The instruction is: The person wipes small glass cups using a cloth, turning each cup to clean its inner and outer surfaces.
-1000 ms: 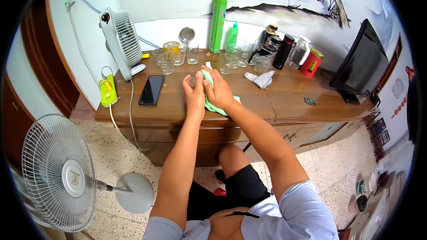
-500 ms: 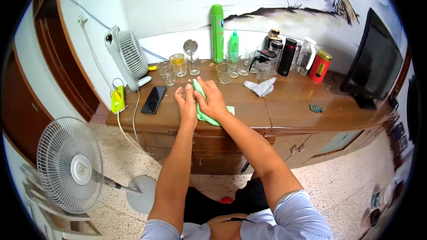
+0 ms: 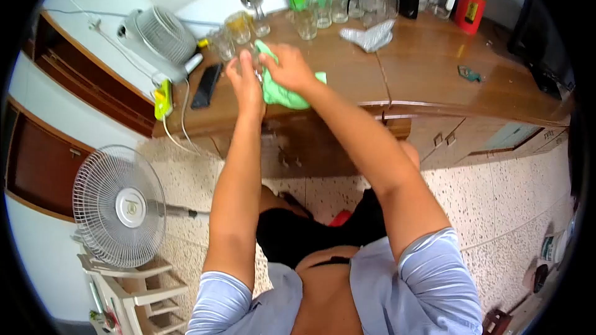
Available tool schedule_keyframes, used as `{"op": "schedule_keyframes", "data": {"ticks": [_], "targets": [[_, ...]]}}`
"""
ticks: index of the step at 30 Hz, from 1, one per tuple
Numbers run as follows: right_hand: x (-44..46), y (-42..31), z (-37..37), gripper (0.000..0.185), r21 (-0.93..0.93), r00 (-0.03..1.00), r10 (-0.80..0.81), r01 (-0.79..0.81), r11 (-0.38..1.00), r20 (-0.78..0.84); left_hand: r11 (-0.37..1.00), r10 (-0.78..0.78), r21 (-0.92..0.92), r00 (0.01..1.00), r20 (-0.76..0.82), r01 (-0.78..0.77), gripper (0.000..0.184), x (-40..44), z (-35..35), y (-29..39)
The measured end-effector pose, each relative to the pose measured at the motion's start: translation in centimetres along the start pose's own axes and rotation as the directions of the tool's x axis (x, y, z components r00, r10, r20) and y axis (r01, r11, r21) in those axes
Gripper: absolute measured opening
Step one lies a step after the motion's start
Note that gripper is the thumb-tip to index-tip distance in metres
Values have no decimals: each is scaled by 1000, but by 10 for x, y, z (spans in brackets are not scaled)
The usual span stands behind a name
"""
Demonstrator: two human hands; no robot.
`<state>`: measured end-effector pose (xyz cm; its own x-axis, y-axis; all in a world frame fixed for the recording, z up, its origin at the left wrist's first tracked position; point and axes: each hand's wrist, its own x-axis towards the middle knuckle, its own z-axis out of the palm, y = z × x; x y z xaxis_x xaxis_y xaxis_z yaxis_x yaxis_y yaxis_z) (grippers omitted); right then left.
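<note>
Above a brown cabinet (image 3: 351, 74), right fingers (image 3: 287, 54) gripping green cloth (image 3: 282, 94), hold of left fingers (image 3: 246, 63) unclear, standing fan (image 3: 130, 207), speckled floor (image 3: 472, 201)

Bright light pales the right-hand floor (image 3: 459, 201); blur softens the right hand (image 3: 288, 69) and far glasses (image 3: 306, 26); fisheye distortion bends the black-cornered edges.

Both arms (image 3: 237, 167) stretched forward, left hand (image 3: 249, 92) and right hand (image 3: 290, 69) close together, left fingers (image 3: 233, 69) bent.
</note>
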<state>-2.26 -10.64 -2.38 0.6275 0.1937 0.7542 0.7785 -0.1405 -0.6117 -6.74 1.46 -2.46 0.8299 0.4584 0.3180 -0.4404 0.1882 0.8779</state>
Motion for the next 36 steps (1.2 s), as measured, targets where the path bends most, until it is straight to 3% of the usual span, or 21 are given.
{"op": "schedule_keyframes", "data": {"ticks": [3, 5, 7, 8, 11, 12, 15, 16, 18, 20, 21, 22, 23, 24, 25, 26, 27, 29, 31, 34, 36], "targets": [[3, 27, 16, 55, 8, 997, -80, 80, 997, -9, 997, 18, 72, 999, -30, -16, 58, 2, 3, 5], [1, 20, 17, 64, 11, 992, -85, 86, 996, -91, 996, 86, 26, 988, 128, -91, 55, 15, -9, -10], [-1, 5, 7, 64, -27, 999, -21, 21, 999, 27, 980, -26, -185, 974, 225, 69, 55, 28, -16, -17], [0, 3, 0, 104, -47, 969, 91, -83, 995, 231, 949, -100, -272, 971, 216, 159, 54, 16, -11, -3], [2, 4, 0, 75, -42, 985, -78, 86, 995, 154, 985, -22, -158, 959, 284, 70, 67, 22, -16, -13], [4, -4, -4, 62, 24, 988, -62, 60, 998, 142, 975, 36, -220, 942, 334, 41, 77, 20, -17, -15], [4, 2, 3, 58, -65, 996, -56, 61, 996, 76, 977, 186, -135, 972, 146, -167, 54, 4, -26, -12], [4, 6, 5, 57, -98, 996, -79, 81, 992, 30, 929, 359, 65, 930, 80, -365, 51, -29, -16, 9], [5, 1, 3, 57, -138, 998, 15, -7, 990, 56, 852, 505, 113, 860, 79, -511, 41, -66, -38, 9], [4, 0, 2, 57, -180, 998, 32, -21, 983, 59, 932, 345, -13, 878, 331, -362, 28, -124, -83, -6], [4, 2, 7, 58, -203, 999, -4, 14, 979, 51, 977, 107, 130, 915, 389, -170, 23, -161, -92, -18], [3, 4, 8, 58, -227, 998, -38, 48, 973, 46, 971, -211, 198, 871, 443, 135, 24, -185, -95, -45], [3, 4, 6, 57, -205, 997, -27, 40, 978, 68, 861, -507, 310, 736, 449, 404, 25, -210, -97, -72], [3, 1, 5, 56, -179, 995, -15, 32, 983, 96, 544, -831, 631, 460, 313, 553, 28, -227, -98, -104], [4, -3, 6, 56, -150, 992, -10, 29, 988, 126, 569, -800, 801, 350, 488, 183, 47, -255, -126, -167], [6, -3, 7, 54, -176, 987, -12, 40, 984, 160, 603, -733, 766, 224, 642, -223, 65, -282, -154, -229], [7, -2, 7, 53, -206, 981, -8, 48, 977, 192, 289, -957, 950, -22, 289, -116, 77, -290, -124, -199], [8, -1, 4, 50, -215, 972, 22, 29, 976, 232, 129, -959, 973, -274, 74, -190, 101, -362, -170, -297], [9, -3, 2, 48, -173, 966, 68, -24, 985, 251, 22, -950, 990, -311, -23, -142, 100, -405, -191, -325], [20, -29, -33, 46, -41, 846, 187, -193, 980, 499, -64, -947, 997, -314, -74, -42, 98, -441, -197, -318], [19, -5, 0, 52, -36, 901, 178, -179, 983, 395, -94, -945, 995, -316, -84, 17, 97, -445, -193, -315]]}}
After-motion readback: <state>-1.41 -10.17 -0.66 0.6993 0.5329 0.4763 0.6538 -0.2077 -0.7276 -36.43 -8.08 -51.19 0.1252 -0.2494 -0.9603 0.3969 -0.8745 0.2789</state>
